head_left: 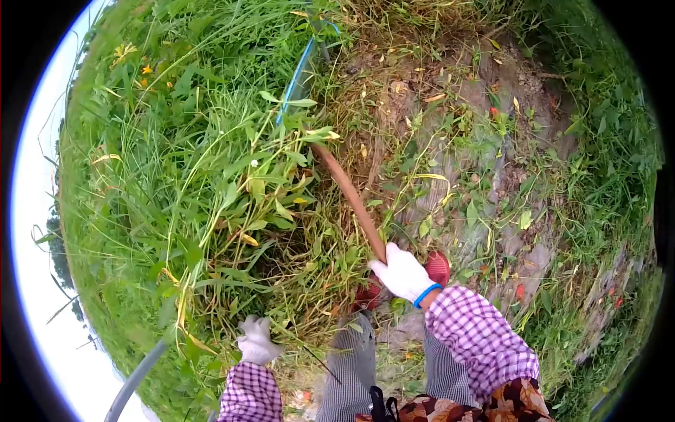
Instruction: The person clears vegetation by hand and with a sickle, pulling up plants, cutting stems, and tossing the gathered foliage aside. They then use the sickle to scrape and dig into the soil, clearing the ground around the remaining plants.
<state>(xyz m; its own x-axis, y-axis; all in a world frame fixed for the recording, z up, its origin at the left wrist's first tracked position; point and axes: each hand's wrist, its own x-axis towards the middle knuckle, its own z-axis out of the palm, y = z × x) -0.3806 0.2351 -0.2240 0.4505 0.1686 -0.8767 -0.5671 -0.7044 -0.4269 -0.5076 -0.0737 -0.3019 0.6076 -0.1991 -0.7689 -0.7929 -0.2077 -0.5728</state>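
Note:
A white glove with a blue band at the wrist covers my right hand (406, 273), which is closed round the lower end of a long brown curved handle (349, 197). The handle slants up and left, and its far end is hidden among leaves. My left hand (257, 341), in a white glove too, is low on the left against a heap of green and yellowing weeds (281, 281). Its fingers look curled at the edge of the stems; what they hold, if anything, is hidden.
Two red shoes (437, 268) stand on muddy ground (457, 190) strewn with cut stems. Tall grass (133, 204) grows on the left. A blue strip (297, 79) lies by a post at the top, and a grey pipe (135, 382) bends at the lower left.

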